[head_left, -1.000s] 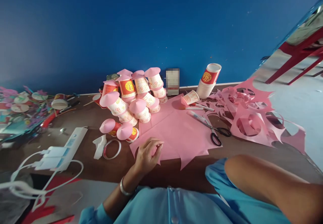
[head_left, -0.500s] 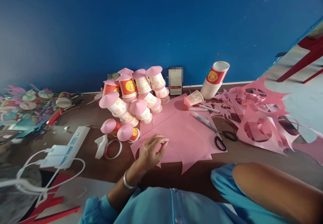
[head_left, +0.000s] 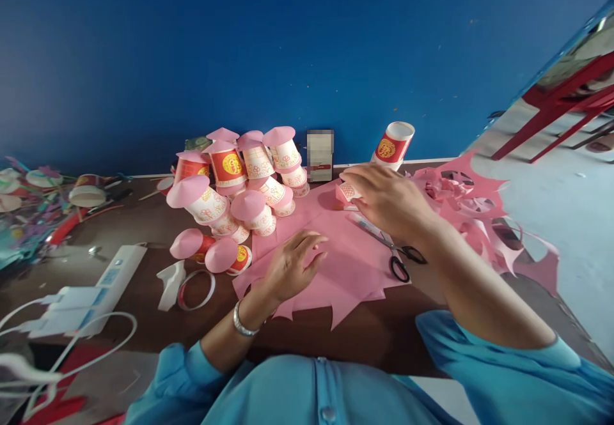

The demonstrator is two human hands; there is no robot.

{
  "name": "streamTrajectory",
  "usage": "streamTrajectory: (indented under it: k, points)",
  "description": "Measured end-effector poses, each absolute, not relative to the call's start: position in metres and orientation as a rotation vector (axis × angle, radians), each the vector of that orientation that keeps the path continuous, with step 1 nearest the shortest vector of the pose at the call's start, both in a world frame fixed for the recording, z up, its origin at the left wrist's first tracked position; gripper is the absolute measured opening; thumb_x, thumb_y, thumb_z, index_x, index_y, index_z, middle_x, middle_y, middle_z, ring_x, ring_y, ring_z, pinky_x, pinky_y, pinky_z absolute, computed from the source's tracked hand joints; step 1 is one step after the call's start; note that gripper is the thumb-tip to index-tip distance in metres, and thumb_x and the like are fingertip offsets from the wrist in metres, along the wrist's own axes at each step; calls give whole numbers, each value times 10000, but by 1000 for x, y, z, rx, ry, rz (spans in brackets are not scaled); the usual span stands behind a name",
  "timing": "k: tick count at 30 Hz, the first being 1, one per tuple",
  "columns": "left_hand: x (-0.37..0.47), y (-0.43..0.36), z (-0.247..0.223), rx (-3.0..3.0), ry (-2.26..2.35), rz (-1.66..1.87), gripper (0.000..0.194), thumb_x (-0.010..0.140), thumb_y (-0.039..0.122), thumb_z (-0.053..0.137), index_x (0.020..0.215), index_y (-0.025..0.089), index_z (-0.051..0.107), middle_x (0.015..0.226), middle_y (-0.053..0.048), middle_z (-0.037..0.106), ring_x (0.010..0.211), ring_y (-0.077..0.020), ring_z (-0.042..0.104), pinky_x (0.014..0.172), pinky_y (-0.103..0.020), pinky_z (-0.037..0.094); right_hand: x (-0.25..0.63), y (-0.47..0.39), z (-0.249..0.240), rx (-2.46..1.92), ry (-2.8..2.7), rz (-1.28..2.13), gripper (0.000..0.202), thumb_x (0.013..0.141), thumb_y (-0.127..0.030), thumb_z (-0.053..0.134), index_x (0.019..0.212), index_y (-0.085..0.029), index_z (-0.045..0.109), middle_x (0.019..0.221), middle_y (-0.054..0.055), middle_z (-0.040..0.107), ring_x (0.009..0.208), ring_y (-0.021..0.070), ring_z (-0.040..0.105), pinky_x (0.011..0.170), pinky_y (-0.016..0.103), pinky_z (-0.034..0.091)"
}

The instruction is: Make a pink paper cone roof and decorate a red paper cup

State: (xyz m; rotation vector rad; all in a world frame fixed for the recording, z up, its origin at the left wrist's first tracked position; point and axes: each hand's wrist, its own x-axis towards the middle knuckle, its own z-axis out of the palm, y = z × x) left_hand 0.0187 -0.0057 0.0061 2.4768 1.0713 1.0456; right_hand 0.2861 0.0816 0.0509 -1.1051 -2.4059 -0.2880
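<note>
My left hand [head_left: 296,264], with a silver bangle at the wrist, hovers over or rests on the pink paper sheets [head_left: 336,252], its fingers loosely apart with nothing in them. My right hand [head_left: 391,200] reaches over a small patterned paper cup [head_left: 349,191] that lies on its side at the sheets' far edge. Its fingers stretch across the cup and hide most of it; a firm grip does not show. Below that hand lie scissors [head_left: 400,262] with black handles and a white pen-like stick [head_left: 363,222].
Paper-cup towers with pink cone roofs [head_left: 249,204] stand at the left. A phone [head_left: 320,156] leans against the blue wall. Behind my right hand is a cup stack [head_left: 394,142], beside pink paper scraps [head_left: 455,188]. Tape [head_left: 196,289] and a power strip [head_left: 112,281] lie left.
My right arm has swung in from the right, bringing the hand over the lying cup. My left hand's fingers have spread from a loose curl. The view has shifted slightly right.
</note>
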Motion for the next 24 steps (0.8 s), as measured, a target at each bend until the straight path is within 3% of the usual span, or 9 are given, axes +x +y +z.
streamTrajectory:
  k: [3, 8, 11, 14, 16, 18, 21, 24]
  points:
    - [18, -8, 0, 2456, 1093, 1006, 212, 1019, 178, 628, 1226, 224, 632, 1087, -73, 753, 985, -201, 769, 841, -323, 647, 289, 106, 27, -1222, -2573, -402, 500, 970, -37, 540, 1439, -170, 652, 1412, 150, 718, 1387, 333, 605, 1151, 487, 500]
    - [4, -18, -10, 2407, 1164, 944, 223, 997, 153, 650, 1206, 228, 640, 1098, -64, 753, 929, -188, 771, 827, -318, 644, 292, 127, 2, -1330, -2513, -294, 521, 950, -83, 575, 1462, -165, 629, 1421, 180, 712, 1332, 369, 636, 1178, 569, 465]
    - [-4, -21, -11, 2308, 1178, 994, 253, 975, 114, 649, 1200, 229, 654, 1091, -54, 749, 902, -170, 756, 842, -319, 640, 288, 120, 11, -1385, -2141, 195, 546, 914, -231, 718, 1448, -173, 624, 1391, 195, 715, 1298, 406, 654, 1102, 604, 531]
    - [-6, -20, -10, 2098, 1187, 1073, 253, 974, 139, 670, 1209, 233, 675, 1083, -47, 738, 874, -148, 732, 843, -314, 632, 274, 99, 27, -1163, -1666, 995, 607, 881, -485, 814, 1397, -217, 638, 1295, 142, 761, 1158, 354, 729, 966, 527, 622]
    - [-2, -16, -7, 1865, 1193, 1126, 267, 978, 231, 719, 1241, 236, 673, 1148, -66, 731, 936, -160, 730, 867, -326, 631, 259, 82, 35, -937, -1413, 1358, 636, 850, -593, 846, 1340, -227, 672, 1291, 121, 769, 1153, 323, 741, 962, 480, 629]
    - [4, -13, 0, 1596, 1151, 1167, 392, 959, 348, 775, 1312, 241, 640, 1297, -105, 702, 1074, -196, 727, 929, -356, 630, 241, 66, 38, -808, -1296, 1530, 637, 791, -588, 910, 1279, -230, 710, 1252, 105, 787, 1150, 305, 745, 985, 450, 618]
    - [14, -8, 13, 1319, 994, 1186, 609, 903, 459, 838, 1403, 245, 564, 1470, -141, 627, 1248, -247, 690, 1039, -403, 603, 218, 47, 34, -701, -1216, 1671, 576, 802, -561, 915, 1246, -242, 734, 1233, 92, 794, 1171, 308, 743, 1029, 466, 599]
    - [18, -8, 23, 1218, 915, 1194, 593, 915, 480, 827, 1384, 233, 560, 1464, -133, 632, 1299, -258, 669, 1097, -416, 571, 205, 37, 27, -671, -1182, 1713, 571, 803, -525, 926, 1264, -250, 733, 1225, 91, 794, 1212, 321, 727, 1034, 481, 598]
